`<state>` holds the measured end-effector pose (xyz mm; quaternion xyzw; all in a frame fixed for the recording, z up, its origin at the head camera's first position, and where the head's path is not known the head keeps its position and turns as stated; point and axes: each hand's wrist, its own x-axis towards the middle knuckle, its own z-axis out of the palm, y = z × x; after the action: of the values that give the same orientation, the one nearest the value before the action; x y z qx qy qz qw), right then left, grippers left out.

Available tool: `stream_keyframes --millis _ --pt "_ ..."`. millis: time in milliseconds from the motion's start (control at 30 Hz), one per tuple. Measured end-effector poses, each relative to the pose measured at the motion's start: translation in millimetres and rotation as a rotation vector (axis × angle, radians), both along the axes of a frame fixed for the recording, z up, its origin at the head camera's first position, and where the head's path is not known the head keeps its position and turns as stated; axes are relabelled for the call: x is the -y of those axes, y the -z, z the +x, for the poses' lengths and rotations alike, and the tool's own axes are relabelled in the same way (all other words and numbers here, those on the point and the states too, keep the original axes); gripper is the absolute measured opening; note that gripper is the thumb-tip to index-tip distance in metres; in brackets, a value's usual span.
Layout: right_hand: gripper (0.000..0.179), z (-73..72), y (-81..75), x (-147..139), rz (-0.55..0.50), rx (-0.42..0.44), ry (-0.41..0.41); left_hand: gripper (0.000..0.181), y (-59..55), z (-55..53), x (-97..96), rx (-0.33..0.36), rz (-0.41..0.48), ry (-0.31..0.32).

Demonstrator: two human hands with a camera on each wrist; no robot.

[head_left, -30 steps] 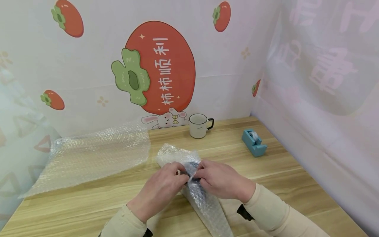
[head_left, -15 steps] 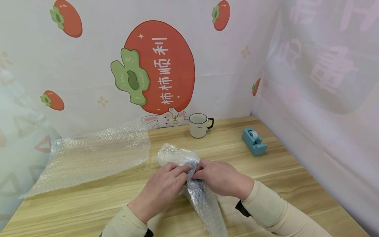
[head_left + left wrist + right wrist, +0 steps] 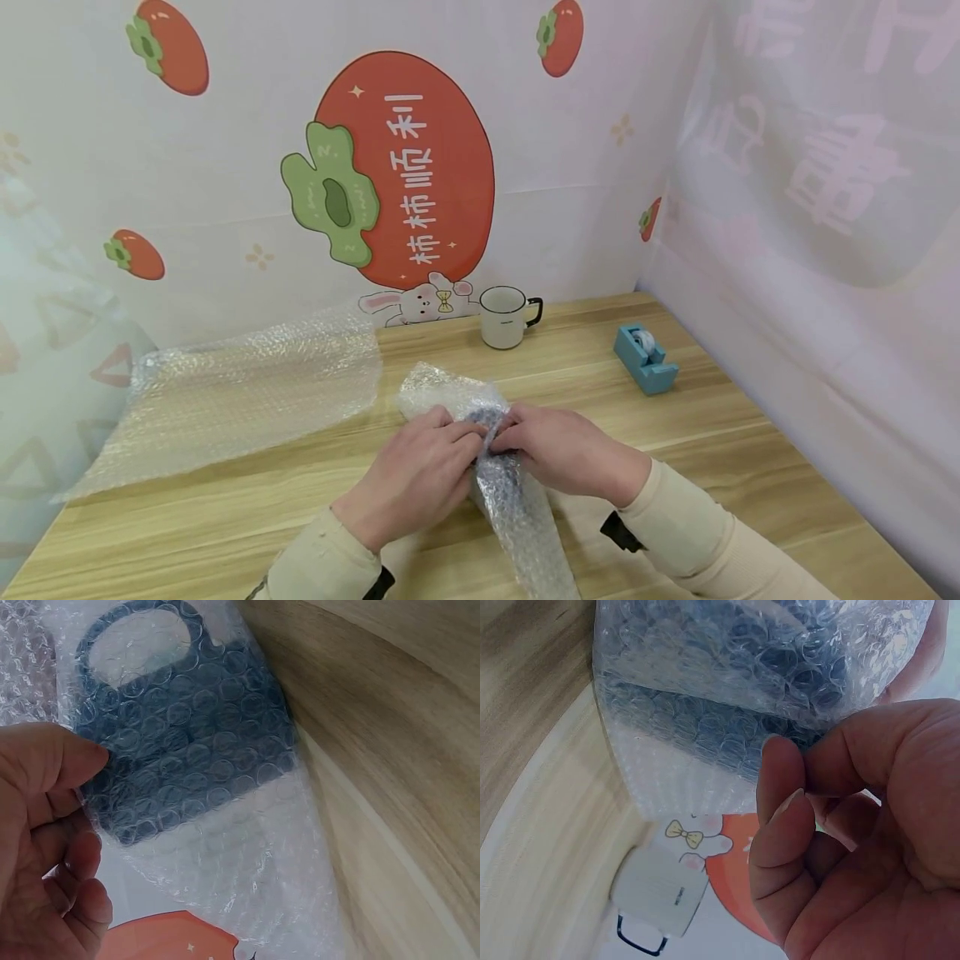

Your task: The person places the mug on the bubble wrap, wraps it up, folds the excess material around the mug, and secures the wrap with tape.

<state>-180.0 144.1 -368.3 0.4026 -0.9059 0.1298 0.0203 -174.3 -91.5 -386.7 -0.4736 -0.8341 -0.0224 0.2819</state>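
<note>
A bubble wrap sheet [image 3: 521, 525] lies folded around a dark blue, mug-like thing with a loop handle [image 3: 199, 724], seen through the bubbles in the left wrist view. My left hand [image 3: 420, 471] pinches the wrap's edge at the blue thing's side, its other fingers curled. Opposite it, my right hand [image 3: 573, 454] pinches a fold of the wrap between thumb and fingers; in the right wrist view a wrap layer overlaps the blue thing there. Both hands meet at the middle of the bundle. A long tail of wrap runs toward the front of the table.
Another bubble wrap sheet [image 3: 247, 404] is spread flat at the left. A white mug [image 3: 501, 321] with a black handle stands near the back wall. Toward the right sits a teal tape dispenser [image 3: 645, 362]. Printed cloth walls [image 3: 570, 233] border the wooden table [image 3: 720, 450].
The fold between the hands has drawn closer together. My left fingers have moved slightly right and over the wrap, and the wrap's tail has swung a little left.
</note>
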Motion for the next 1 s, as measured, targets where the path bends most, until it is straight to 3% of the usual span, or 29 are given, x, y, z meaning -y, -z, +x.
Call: stream_keyframes --millis 167,367,567,700,867,1000 --pt "0.032 0.1 0.1 0 -0.060 0.046 0.059 0.018 2.9 -0.3 1.1 0.034 -0.025 -0.020" --pt "0.038 1.4 1.3 1 -0.131 0.074 0.106 0.013 6.9 -1.6 3.1 0.073 -0.020 -0.030" --pt "0.036 2.0 1.9 3 -0.035 0.019 0.049 0.013 10.6 -4.2 5.4 0.114 0.016 -0.005" --pt "0.034 4.0 3.4 3 -0.034 -0.023 0.007 0.017 13.4 -2.9 8.1 0.158 0.068 0.010" --pt "0.031 7.9 5.4 4 -0.034 -0.108 -0.002 0.026 14.3 0.8 9.8 0.206 0.085 -0.027" --pt "0.027 10.1 6.3 5 -0.007 -0.189 0.008 0.035 13.9 2.9 8.7 0.193 0.087 -0.058"
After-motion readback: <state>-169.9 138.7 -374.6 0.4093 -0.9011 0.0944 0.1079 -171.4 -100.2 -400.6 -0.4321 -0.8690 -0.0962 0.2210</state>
